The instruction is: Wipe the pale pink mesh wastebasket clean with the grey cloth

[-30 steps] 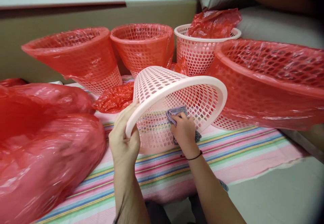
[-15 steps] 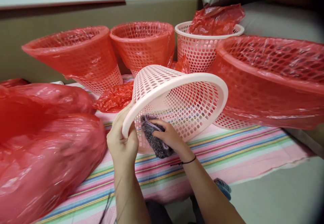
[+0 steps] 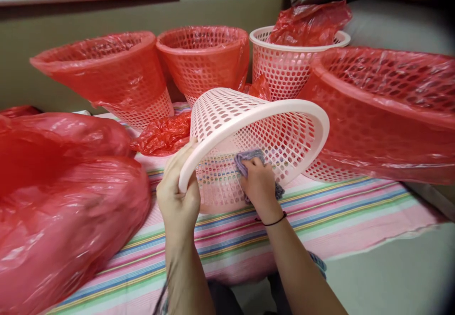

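A pale pink perforated plastic basket (image 3: 223, 115) lies tilted in front of me, its wide mouth facing me and to the right. My left hand (image 3: 179, 189) is closed round the left side of its rim, thumb inside and fingers outside. Just inside the lower part of the mouth, my right hand (image 3: 261, 182) is closed on a grey-purple cloth (image 3: 249, 156), which is against the basket's inner wall. Part of the cloth hangs out below the hand. A dark band circles the right wrist.
Red-bagged baskets stand behind at left (image 3: 135, 78), in the middle (image 3: 202, 63) and at right (image 3: 373, 130). Another pale basket (image 3: 280, 68) holds a crumpled red bag (image 3: 309, 23). A large red plastic bag (image 3: 88, 210) spreads at left on the striped cloth (image 3: 142, 263). A crumpled red bag (image 3: 165, 134) lies behind.
My right hand has moved the cloth rightward along the basket's inside, from near the left rim to the lower middle. My left hand keeps its hold on the rim.
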The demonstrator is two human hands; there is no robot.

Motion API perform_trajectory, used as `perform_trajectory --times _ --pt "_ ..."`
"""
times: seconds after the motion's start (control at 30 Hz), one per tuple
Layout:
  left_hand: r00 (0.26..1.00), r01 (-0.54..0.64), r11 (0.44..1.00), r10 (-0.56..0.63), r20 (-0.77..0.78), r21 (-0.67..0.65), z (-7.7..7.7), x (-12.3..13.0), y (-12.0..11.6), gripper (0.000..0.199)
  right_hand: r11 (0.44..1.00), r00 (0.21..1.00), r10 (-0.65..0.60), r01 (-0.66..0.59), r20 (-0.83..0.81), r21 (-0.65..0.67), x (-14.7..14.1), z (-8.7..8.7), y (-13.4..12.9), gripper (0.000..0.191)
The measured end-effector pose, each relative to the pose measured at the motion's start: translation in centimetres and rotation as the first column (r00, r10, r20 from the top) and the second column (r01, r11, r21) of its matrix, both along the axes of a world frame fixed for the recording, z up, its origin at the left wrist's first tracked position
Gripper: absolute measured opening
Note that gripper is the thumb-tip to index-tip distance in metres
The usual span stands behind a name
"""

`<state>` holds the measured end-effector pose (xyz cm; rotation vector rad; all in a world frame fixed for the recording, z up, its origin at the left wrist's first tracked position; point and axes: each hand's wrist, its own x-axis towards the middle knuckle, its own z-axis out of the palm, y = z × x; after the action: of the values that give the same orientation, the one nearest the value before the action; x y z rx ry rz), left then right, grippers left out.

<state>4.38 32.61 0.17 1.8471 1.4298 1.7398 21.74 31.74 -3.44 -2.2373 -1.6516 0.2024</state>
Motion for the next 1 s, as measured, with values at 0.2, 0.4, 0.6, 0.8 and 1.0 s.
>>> perform_trajectory --times 0.2,0.4,0.6,0.8,1.0 --pt "1.000 0.018 1.000 -0.017 -0.018 0.011 -0.5 -0.1 0.1 0.040 0.989 0.966 0.145 -0.147 -0.215 0.005 -1.8 -0.9 0.7 0.037" --pt "1.000 0.011 1.000 -0.011 -0.013 0.007 -0.7 -0.3 0.3 0.041 0.951 0.318 0.294 -0.188 -0.901 0.244 -2.7 -0.6 1.2 0.043" --pt "0.994 0.106 0.994 -0.106 0.002 0.015 -0.1 0.0 0.3 0.041 0.982 -0.285 0.146 -0.072 -0.947 0.173 -4.6 1.4 0.5 0.046" --pt "0.996 0.085 0.996 -0.085 0.004 -0.004 0.1 0.1 0.2 0.038 0.984 -0.427 0.136 -0.046 -0.894 0.172 -5.4 1.1 0.7 0.052" --pt "0.998 0.062 0.998 -0.062 0.020 -0.014 -0.1 -0.1 0.2 0.037 0.986 -0.350 0.106 -0.084 -0.931 0.144 -5.1 1.3 0.6 0.049"
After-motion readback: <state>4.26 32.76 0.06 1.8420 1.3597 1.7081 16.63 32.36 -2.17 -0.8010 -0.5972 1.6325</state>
